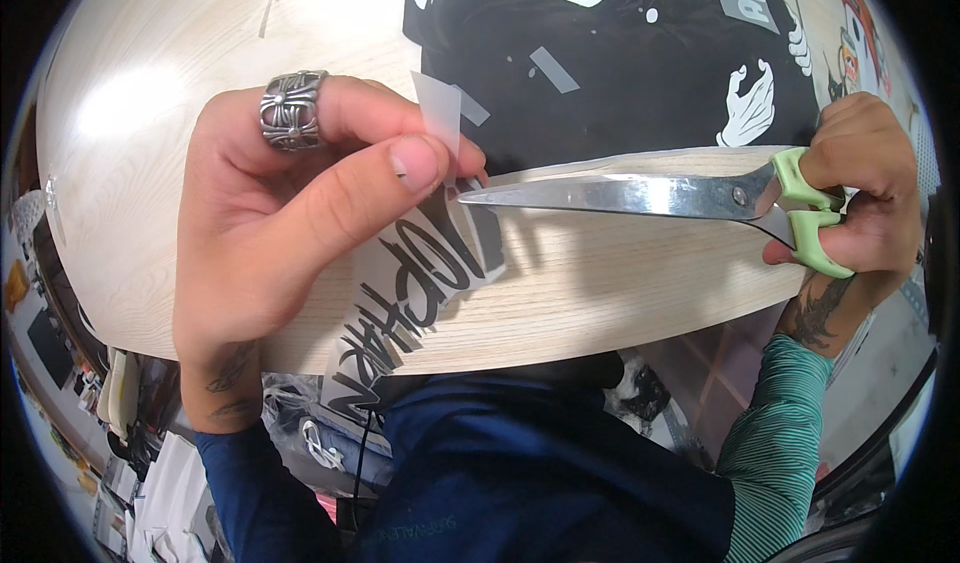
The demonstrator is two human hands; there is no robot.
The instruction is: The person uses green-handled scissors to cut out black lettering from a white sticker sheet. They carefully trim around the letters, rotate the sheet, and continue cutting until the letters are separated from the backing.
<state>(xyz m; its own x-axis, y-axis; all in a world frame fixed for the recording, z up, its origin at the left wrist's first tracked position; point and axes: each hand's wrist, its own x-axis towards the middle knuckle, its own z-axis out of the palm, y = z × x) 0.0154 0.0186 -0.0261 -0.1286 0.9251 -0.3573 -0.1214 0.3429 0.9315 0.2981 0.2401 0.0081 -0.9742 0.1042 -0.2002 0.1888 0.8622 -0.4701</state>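
Observation:
My left hand (300,203), with a silver ring, pinches a translucent strip (439,105) between thumb and fingers. From that hand hangs a clear film piece with black lettering (405,285), slanting down over the table edge. My right hand (862,180) holds scissors (622,194) by their light green handles. The blades point left and look closed, their tip at the film just beside my left fingertips. Whether the tip touches the film I cannot tell. Beyond the hands lies a black and white printed figure sheet (600,97), with small translucent tape pieces (555,70) on it.
The pale wood-grain table (637,285) curves round in front of me. A colourful printed picture (862,37) is at the far right. Below the table edge are a blue shoe (345,443), plastic bags and a black cable (362,450). White sheets (172,488) lie at the lower left.

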